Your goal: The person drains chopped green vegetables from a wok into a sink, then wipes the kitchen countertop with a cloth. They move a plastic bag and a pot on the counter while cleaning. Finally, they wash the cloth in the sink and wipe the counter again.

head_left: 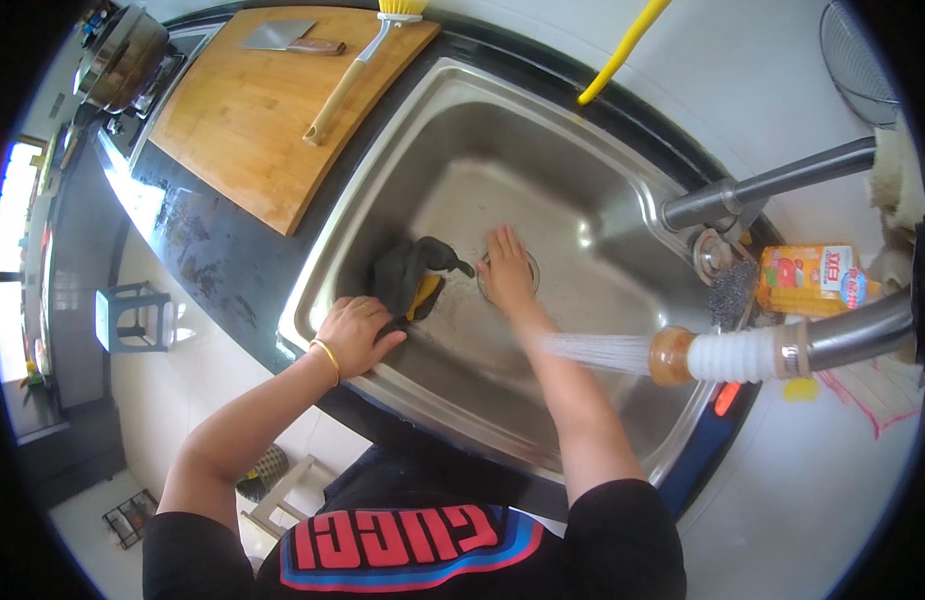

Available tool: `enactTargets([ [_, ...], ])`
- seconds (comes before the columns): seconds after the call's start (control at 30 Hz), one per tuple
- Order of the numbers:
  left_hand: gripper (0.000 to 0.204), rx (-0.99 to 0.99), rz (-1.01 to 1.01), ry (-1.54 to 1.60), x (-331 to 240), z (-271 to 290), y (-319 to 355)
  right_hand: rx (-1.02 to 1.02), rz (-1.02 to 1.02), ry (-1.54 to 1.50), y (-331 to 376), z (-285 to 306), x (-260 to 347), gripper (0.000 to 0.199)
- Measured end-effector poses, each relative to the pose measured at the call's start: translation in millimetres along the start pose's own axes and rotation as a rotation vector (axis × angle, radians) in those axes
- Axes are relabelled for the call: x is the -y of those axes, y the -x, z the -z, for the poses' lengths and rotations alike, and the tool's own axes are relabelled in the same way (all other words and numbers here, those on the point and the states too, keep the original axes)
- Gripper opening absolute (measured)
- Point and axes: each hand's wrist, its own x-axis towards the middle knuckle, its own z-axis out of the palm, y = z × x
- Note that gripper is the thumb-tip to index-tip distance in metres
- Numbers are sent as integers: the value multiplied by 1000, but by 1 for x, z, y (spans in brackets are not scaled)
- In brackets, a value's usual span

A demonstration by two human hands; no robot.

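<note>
Inside the stainless steel sink [583, 170], a crumpled dark grey cloth [408, 268] with a yellow patch lies against the left wall. My left hand [358, 333] is at the sink's near left edge, its thumb and bent fingers closed on the near end of this cloth. My right hand [505, 270] rests flat over the round drain [532, 268], fingers stretched out and partly covering it. From the tap nozzle [673, 357] a spray of water runs left onto my right forearm.
A wooden cutting board [238, 120] carries a cleaver [283, 36] and a long-handled brush [353, 85]. A pot [123, 60] stands on the stove. By the tap are an orange bottle [808, 280] and a steel scrubber [733, 293]. A stool [133, 318] stands on the floor.
</note>
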Motion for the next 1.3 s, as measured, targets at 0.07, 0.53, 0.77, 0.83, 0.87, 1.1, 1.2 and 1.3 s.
enactTargets([
  [0.07,49,-146,-30,-68,-3,-10,-3,-89,54,3,-23,-10,3,59],
  [0.53,59,273,-223,15,-33,-13,-14,152,16,70,79,-3,-6,56],
  [0.77,76,689,-327,136,-125,-49,-39,23,-9,197,71,-4,-11,29],
  [0.83,75,742,-308,134,-128,-43,-41,-9,41,184,68,-5,-18,22],
  [0.87,73,776,-304,132,-127,-36,-44,-26,65,178,69,-5,-21,19],
  [1.1,40,115,62,509,-94,-111,-124,-220,209,-19,91,37,-3,19],
  [1.2,41,-66,472,1681,-97,-120,-150,-247,137,2,97,55,24,22],
  [1.3,52,112,382,1969,-94,-97,-144,-282,79,4,107,65,36,20],
])
